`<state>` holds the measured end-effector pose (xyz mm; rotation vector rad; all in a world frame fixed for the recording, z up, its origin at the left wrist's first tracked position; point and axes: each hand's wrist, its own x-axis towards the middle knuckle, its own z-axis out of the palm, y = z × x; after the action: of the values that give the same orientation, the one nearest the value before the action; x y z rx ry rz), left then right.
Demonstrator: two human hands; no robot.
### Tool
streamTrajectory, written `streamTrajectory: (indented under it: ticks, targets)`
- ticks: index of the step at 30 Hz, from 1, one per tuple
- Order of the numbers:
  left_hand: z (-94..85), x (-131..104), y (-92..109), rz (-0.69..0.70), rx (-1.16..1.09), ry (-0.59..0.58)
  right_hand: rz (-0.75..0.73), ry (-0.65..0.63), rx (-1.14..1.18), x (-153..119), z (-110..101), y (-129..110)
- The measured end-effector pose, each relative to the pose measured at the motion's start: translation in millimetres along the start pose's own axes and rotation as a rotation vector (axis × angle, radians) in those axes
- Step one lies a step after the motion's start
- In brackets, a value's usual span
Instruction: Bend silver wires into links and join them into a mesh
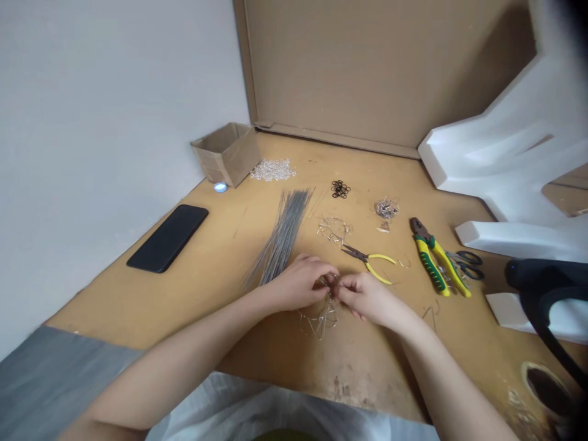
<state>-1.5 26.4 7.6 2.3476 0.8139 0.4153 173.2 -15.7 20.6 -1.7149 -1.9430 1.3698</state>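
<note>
My left hand (305, 283) and my right hand (365, 297) meet near the front of the wooden table. Between them is a bent-wire piece (319, 321), its thin silvery loops and points hanging below my fingers. The left fingers are closed around its upper part, while the right thumb and fingertips pinch at the same spot; exactly what the right tips grip is partly hidden. Just beyond my left hand lies a bundle of straight grey wires (287, 229). Yellow-handled needle-nose pliers (370, 260) rest just past my right hand, and another bent-wire ring (334, 229) lies behind them.
At the right are green-and-yellow pliers (432, 260) and scissors (468, 264), beside white foam (500, 165). Farther back lie black rings (340, 189), a wire cluster (386, 208), clear beads (273, 169) and a cardboard box (234, 159). A black phone (168, 239) lies left.
</note>
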Motion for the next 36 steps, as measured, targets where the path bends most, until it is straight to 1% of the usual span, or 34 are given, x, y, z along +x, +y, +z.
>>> streamTrajectory:
  ticks: [3,5,8,14,19,25,32,36]
  targets:
    - [1.1,0,-3,0.020,0.031,-0.014,-0.063,0.072,-0.108,0,0,1]
    - [2.3,0,-4,0.027,0.039,-0.011,-0.069,0.081,-0.122,0,1,1]
    - [4.0,0,-5,0.023,0.061,0.008,-0.013,0.052,-0.070,-1,2,-2]
    - [6.6,0,-4,-0.013,0.123,0.044,0.121,-0.001,0.122,0,4,-9]
    - [7.8,-1,-4,-0.014,0.139,0.062,0.122,0.013,0.124,-2,3,-11]
    - [7.2,-2,-4,-0.053,0.092,0.039,0.083,0.048,0.079,-5,2,-10]
    - [3.6,-2,-7,-0.079,-0.018,-0.062,0.066,0.047,0.088,-5,-1,-10]
    - [4.2,-1,-11,-0.083,-0.054,-0.083,0.069,0.031,0.105,-5,-2,-10]
